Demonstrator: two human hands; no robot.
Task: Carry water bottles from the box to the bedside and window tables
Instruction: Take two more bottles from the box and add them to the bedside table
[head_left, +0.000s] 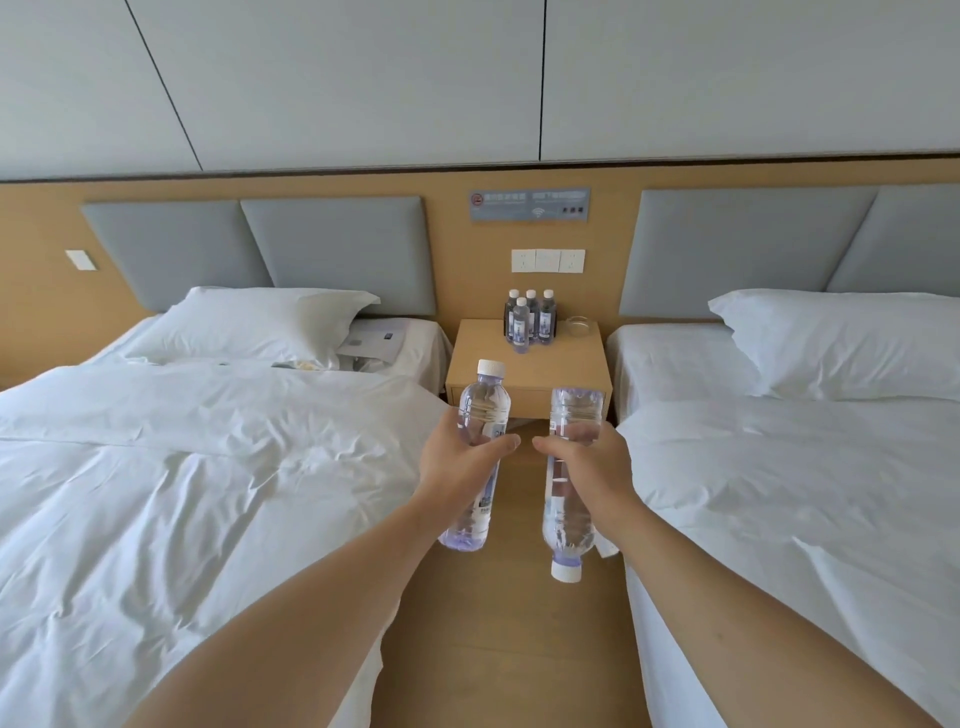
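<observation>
Carrying one bottle in each hand, the person stands in the aisle between the two beds, facing the bedside table (527, 364). The left hand (460, 460) is wrapped round the middle of an upright bottle (475, 452), cap at the top, so it looks ready to be set down on its base. The right hand (589, 465) is clamped round the middle of a second bottle (569, 488) that hangs upside down, white cap toward the floor (probably just the way it was grabbed); it would need turning over before it can stand. Both bottles are held well short of the table, above the wooden floor (498, 649).

Four bottles (530, 317) already stand bunched together at the back of the table, close to the wall, beside a small glass dish (580, 326). That leaves the front of the tabletop bare, likely where these two would go. The box is not in view.
</observation>
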